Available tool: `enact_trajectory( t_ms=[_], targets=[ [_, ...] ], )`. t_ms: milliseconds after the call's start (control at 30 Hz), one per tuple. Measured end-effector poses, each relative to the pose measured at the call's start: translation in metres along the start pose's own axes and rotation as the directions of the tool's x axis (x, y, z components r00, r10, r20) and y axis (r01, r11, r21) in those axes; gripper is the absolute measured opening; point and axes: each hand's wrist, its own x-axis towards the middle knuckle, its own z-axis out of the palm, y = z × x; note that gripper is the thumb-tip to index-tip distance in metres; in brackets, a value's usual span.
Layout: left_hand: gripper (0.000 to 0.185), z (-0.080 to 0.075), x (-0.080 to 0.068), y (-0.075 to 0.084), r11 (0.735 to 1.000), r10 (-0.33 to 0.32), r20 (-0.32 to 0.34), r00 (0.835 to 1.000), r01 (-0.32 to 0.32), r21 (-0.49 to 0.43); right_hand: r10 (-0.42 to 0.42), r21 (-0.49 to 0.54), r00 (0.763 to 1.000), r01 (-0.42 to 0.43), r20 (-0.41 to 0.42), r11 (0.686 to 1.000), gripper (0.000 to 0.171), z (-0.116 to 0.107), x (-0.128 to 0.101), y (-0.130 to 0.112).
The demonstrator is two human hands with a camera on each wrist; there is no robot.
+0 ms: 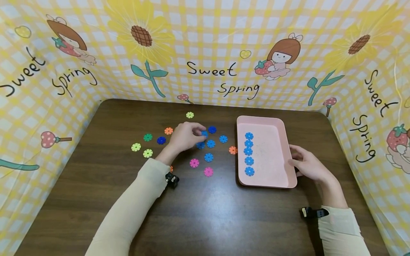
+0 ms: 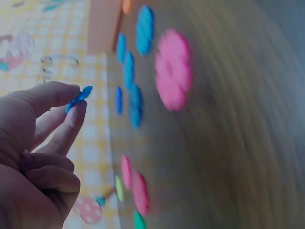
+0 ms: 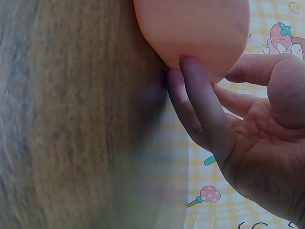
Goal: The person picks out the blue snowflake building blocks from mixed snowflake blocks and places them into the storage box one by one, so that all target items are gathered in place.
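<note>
My left hand (image 1: 185, 137) pinches a light blue notched plastic disc (image 2: 79, 98) between thumb and fingertips, raised over the middle of the table. More blue discs (image 1: 210, 143) lie just right of and below that hand. A shallow pink tray (image 1: 267, 184) stands to the right, with several light blue discs (image 1: 248, 151) in a column along its left side. At the tray's right wall, my right hand (image 1: 309, 165) grips the edge; in the right wrist view its thumb and fingers (image 3: 200, 90) press against the pink outer side.
Around my left hand lie pink discs (image 1: 194, 163), yellow-green discs (image 1: 136, 147), a green disc (image 1: 148, 137), dark blue discs (image 1: 161, 140) and an orange disc (image 1: 168, 131). Another orange disc (image 1: 233, 150) lies against the tray's left wall. A checked cloth (image 1: 205, 46) hangs behind the brown table (image 1: 205, 220).
</note>
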Motion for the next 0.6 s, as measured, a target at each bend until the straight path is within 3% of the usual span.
enact_trajectory(
  t_ms=[233,433,600],
  targets=[
    [0.028,0.026,-0.002,0.044,0.984,0.164,0.077,0.983,-0.157,-0.09,0.01,-0.011,1.0,-0.01,0.001,1.0,0.066,0.0,0.001,0.001],
    [0.031,0.058,0.0,0.081,0.964,0.264,0.181,0.947,-0.251,-0.092,0.005,-0.012,1.0,-0.005,0.001,1.0,0.067,0.0,0.001,-0.001],
    [0.03,0.086,0.0,0.106,0.951,0.31,0.245,0.919,-0.304,-0.065,0.0,-0.01,1.0,0.001,0.004,1.0,0.067,0.001,0.001,-0.001]
  ],
)
